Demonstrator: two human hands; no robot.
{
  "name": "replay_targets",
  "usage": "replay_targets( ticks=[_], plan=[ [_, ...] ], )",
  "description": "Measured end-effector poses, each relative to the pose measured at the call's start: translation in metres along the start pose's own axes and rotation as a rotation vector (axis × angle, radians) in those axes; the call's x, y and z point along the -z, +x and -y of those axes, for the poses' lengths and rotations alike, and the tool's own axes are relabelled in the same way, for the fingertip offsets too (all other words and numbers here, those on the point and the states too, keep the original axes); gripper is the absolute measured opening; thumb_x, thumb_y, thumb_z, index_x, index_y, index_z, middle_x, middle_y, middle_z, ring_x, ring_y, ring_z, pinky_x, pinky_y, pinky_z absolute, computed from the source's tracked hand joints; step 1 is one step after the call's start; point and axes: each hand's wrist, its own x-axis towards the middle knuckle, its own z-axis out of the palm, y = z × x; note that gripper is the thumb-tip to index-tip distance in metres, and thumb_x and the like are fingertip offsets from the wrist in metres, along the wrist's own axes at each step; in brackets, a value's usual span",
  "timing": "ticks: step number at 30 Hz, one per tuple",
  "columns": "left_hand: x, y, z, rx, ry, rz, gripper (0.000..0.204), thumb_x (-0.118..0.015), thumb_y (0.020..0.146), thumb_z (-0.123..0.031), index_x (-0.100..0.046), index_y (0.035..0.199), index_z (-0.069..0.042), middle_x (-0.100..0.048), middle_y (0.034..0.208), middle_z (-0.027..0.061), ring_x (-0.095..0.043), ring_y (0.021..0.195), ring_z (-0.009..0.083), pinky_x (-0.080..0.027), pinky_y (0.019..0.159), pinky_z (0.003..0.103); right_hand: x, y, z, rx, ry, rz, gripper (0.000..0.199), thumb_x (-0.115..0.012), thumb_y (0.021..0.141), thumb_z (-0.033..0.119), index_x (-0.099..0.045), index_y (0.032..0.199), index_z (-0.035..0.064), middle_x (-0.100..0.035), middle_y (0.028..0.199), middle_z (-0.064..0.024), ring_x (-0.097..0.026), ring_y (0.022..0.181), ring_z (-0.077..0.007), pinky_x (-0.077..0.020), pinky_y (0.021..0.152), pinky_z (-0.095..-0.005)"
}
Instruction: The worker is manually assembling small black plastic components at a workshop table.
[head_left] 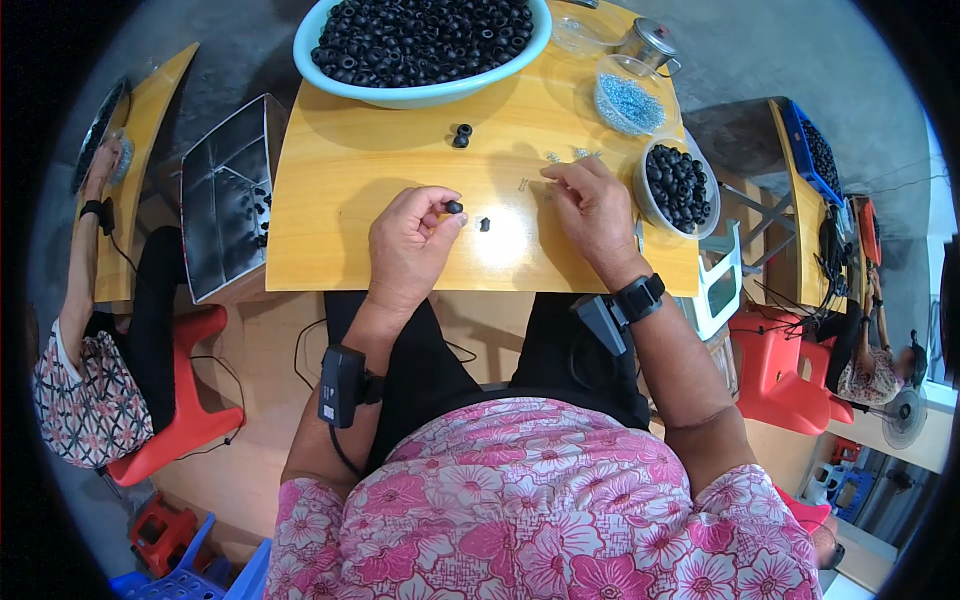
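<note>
My left hand is closed, with a small rounded black piece pinched between thumb and forefinger above the yellow table. Just right of it, a smaller black piece stands on the tabletop. Farther back, two black pieces lie close together. My right hand hovers low over the table, fingers bent and the thumb and forefinger tips slightly apart; nothing shows between them. Near its fingertips lie tiny silvery pieces, perhaps springs, and a single one sits to the left.
A large pale blue basin full of hollow black pieces stands at the back. On the right are a clear tub of black pieces, a tub of silvery bits and a lidded metal cup. Other people sit at side tables.
</note>
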Motion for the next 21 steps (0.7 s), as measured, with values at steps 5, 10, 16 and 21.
replay_targets(
  ticks=[5,10,16,21],
  plan=[
    [-0.004,0.000,-0.001,0.000,0.046,0.013,0.020,-0.072,0.075,-0.003,-0.065,0.093,-0.003,-0.063,0.082,0.0055,-0.057,0.065,0.0124,-0.048,0.060,0.024,-0.010,0.019,-0.004,0.346,-0.151,0.058,0.011,-0.060,0.078,0.007,-0.069,0.084,0.0062,-0.061,0.082,-0.0098,-0.060,0.082,-0.0301,-0.0483,0.069,-0.0397],
    [0.000,0.000,-0.002,-0.022,0.053,0.010,0.020,-0.070,0.076,0.000,-0.064,0.095,-0.002,-0.062,0.083,0.0039,-0.055,0.066,0.0088,-0.047,0.060,0.022,-0.011,0.026,0.000,0.356,-0.321,0.187,0.009,-0.063,0.077,0.009,-0.070,0.082,0.0084,-0.064,0.084,-0.0092,-0.061,0.081,-0.0296,-0.0504,0.073,-0.0388],
    [0.002,0.000,-0.004,-0.018,0.065,0.035,0.021,-0.068,0.079,0.003,-0.064,0.099,0.000,-0.060,0.085,0.0021,-0.053,0.068,0.0051,-0.046,0.062,0.019,-0.018,0.027,-0.001,0.364,-0.343,0.171,0.009,-0.059,0.077,0.010,-0.067,0.079,0.0070,-0.062,0.081,-0.0097,-0.060,0.081,-0.0296,-0.0502,0.071,-0.0400],
    [0.010,-0.003,-0.003,0.026,-0.049,0.035,0.023,-0.066,0.080,0.004,-0.064,0.104,0.000,-0.059,0.087,0.0008,-0.051,0.071,0.0045,-0.045,0.066,0.018,-0.022,0.026,0.008,0.436,-0.381,0.167,0.010,-0.057,0.078,0.012,-0.063,0.074,0.0050,-0.059,0.077,-0.0118,-0.060,0.078,-0.0303,-0.0496,0.068,-0.0418]
  ],
)
